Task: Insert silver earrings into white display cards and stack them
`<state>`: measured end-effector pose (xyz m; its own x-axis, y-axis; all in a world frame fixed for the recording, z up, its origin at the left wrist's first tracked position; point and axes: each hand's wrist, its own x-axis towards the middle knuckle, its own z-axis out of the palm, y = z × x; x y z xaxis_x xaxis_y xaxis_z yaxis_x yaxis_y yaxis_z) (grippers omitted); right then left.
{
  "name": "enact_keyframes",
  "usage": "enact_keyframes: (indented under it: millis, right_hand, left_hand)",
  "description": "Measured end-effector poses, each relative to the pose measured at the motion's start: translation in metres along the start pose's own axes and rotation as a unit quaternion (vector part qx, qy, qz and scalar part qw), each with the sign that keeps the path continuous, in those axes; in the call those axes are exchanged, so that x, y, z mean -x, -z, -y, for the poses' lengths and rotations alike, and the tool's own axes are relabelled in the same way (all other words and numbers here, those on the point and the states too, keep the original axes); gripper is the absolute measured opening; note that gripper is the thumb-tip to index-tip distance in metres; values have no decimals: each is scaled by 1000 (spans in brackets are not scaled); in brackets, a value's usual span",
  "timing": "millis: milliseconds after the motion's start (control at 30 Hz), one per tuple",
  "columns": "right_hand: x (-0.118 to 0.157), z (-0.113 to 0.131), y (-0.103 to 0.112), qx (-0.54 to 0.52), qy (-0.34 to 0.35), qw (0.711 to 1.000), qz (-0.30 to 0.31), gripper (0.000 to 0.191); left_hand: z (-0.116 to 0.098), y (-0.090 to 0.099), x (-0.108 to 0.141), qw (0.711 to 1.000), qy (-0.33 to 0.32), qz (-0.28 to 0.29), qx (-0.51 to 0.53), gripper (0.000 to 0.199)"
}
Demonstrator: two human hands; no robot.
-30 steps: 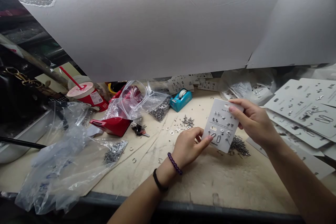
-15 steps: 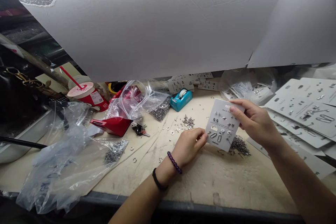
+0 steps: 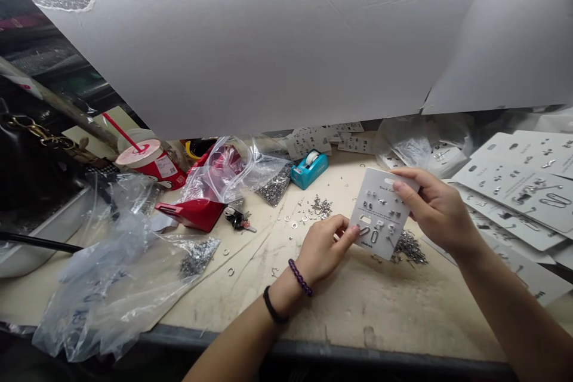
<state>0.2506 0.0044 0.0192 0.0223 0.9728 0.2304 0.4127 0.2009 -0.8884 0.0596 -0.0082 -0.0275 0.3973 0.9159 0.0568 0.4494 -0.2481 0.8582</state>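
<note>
My right hand (image 3: 436,209) grips the top right corner of a white display card (image 3: 380,213), which carries rows of small silver metal fittings and oval rings. The fingertips of my left hand (image 3: 324,249) pinch the card's lower left edge, over a fitting near the oval rings. Beneath the card's right edge lies a heap of small metal parts (image 3: 408,248). More loose metal pieces (image 3: 321,207) are scattered on the bench just above my left hand.
The cream workbench (image 3: 371,304) holds a teal tape dispenser (image 3: 308,171), bags of metal parts (image 3: 274,185), keys (image 3: 237,219), a red scoop (image 3: 192,213), a red cup (image 3: 152,162) and crumpled plastic (image 3: 107,280). Stacked cards (image 3: 514,182) lie right. A white sheet (image 3: 250,42) hangs above.
My left hand has moved up and to the right, its fingertips now further onto the card's lower left edge. The card has shifted slightly to the right.
</note>
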Motion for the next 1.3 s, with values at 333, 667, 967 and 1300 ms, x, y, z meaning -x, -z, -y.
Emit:
enact_keyframes:
  millis: [333,667,967,1300]
  right_hand:
    - [1,-9,3,-9,53,998,19,25]
    - [1,-9,5,85,90,992,0,27]
    - [2,-10,2,75,90,993,-19,26]
    - [8,-10,-10,86,120,987,-68,23]
  left_hand:
    - [1,5,0,994,-65,-26,-89,30]
    - [5,7,1,944,-132,-52,-297,27]
    - [-3,7,2,977,-67,3,-201,29]
    - [-1,1,1,988,37,-19,-149,43]
